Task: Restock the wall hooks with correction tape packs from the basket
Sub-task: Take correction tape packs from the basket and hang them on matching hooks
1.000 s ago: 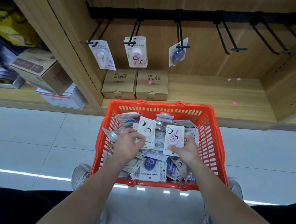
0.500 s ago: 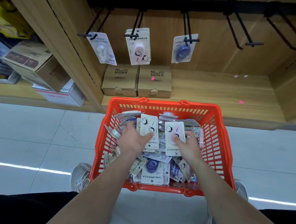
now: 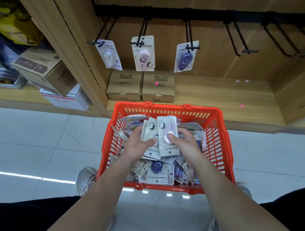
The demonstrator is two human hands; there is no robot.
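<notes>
An orange basket on the floor holds several correction tape packs. My left hand grips a small stack of white packs above the pile. My right hand holds a pink pack, thumb on its blister, pressed against the left hand's stack. On the black rail, the three left hooks carry packs: a white pack, a pink pack, a purple pack. Two hooks to the right, one and another, hang bare.
Two brown NU SIGN boxes sit on the wooden shelf behind the basket. Cardboard boxes fill the left bay past a wooden divider. My shoes flank the basket on the white tile floor.
Both hands have lifted their packs higher and brought them together above the basket. The camera has tilted so that the hooks sit lower in view.
</notes>
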